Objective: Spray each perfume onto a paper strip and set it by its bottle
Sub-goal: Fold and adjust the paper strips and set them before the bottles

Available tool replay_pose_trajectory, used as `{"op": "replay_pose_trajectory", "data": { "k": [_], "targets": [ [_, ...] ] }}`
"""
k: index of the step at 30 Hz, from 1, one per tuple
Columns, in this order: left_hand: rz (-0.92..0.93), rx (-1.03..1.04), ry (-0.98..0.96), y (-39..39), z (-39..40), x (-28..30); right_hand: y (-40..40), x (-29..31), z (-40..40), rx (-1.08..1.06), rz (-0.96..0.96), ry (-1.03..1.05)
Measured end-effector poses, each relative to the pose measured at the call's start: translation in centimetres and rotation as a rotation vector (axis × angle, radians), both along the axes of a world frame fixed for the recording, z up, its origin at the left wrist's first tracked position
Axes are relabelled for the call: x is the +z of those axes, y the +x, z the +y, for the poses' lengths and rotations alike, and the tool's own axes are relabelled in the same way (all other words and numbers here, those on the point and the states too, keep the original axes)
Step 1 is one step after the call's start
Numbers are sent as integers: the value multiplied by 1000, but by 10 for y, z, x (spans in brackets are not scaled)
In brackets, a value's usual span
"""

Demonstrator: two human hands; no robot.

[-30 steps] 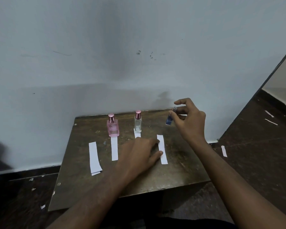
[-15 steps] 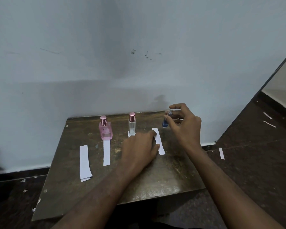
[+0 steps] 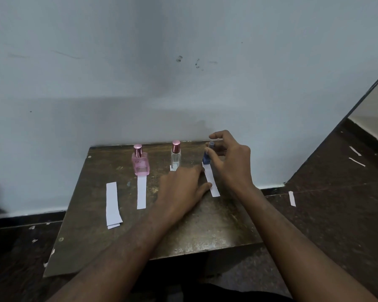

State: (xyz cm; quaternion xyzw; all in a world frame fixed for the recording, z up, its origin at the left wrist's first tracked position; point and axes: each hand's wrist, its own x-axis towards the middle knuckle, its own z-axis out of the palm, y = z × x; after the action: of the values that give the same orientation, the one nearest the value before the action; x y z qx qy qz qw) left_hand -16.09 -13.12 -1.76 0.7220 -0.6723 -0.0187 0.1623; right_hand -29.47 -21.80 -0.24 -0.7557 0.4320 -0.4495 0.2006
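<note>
Three perfume bottles stand along the back of a small brown table (image 3: 205, 232): a pink bottle (image 3: 140, 163), a clear bottle (image 3: 176, 156) with a rose cap, and a small blue bottle (image 3: 205, 159). My right hand (image 3: 231, 162) curls round the blue bottle, thumb against its neck and index finger arched above the cap. A white paper strip (image 3: 213, 186) lies in front of the blue bottle. My left hand (image 3: 183, 190) lies flat on the table, fingertips touching that strip, and hides most of the strip (image 3: 172, 168) by the clear bottle. Another strip (image 3: 141, 192) lies before the pink bottle.
Two stacked spare strips (image 3: 112, 204) lie at the table's left. The table backs onto a pale wall (image 3: 183, 83). Paper scraps (image 3: 292, 198) lie on the dark floor to the right and left of the table.
My right hand has brought the blue bottle down from a tilted hold in the air to stand upright at the strip's far end. My left hand has slid that strip toward the bottle.
</note>
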Motion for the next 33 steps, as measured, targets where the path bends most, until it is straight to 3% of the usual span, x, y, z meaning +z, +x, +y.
{"op": "replay_pose_trajectory", "data": {
  "k": [33],
  "targets": [
    [-44, 17, 11, -8, 1, 3, -3, -4, -2, -17, 104, 19]
  ]
}}
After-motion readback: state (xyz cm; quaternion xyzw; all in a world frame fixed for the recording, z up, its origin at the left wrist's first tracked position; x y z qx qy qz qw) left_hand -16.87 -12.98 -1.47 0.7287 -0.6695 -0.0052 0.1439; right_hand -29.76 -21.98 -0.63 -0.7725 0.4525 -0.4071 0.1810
